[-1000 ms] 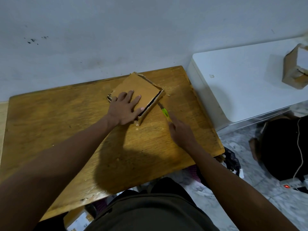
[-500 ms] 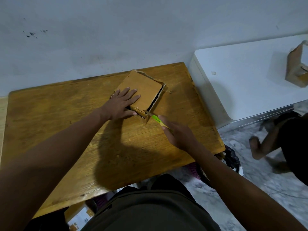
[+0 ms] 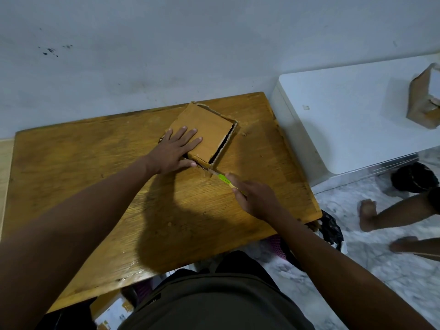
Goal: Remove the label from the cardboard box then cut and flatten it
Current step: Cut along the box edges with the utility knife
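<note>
A flat brown cardboard box (image 3: 207,129) lies on the wooden table (image 3: 95,177) near its far edge, with a dark gap open along its right side. My left hand (image 3: 175,151) presses flat on the box's near-left part, fingers spread. My right hand (image 3: 256,198) grips a cutter with a lime-green handle (image 3: 225,179). The blade tip meets the box's near corner (image 3: 210,171).
A white cabinet top (image 3: 345,110) stands to the right of the table, with another cardboard box (image 3: 423,103) on it. Another person's legs (image 3: 392,215) are on the marble floor at the right. Bags and boxes sit under the table's near edge.
My right hand moved the cutter from the box's right side down to its near corner. My left hand slid slightly left on the box. A person's legs came into view at right.
</note>
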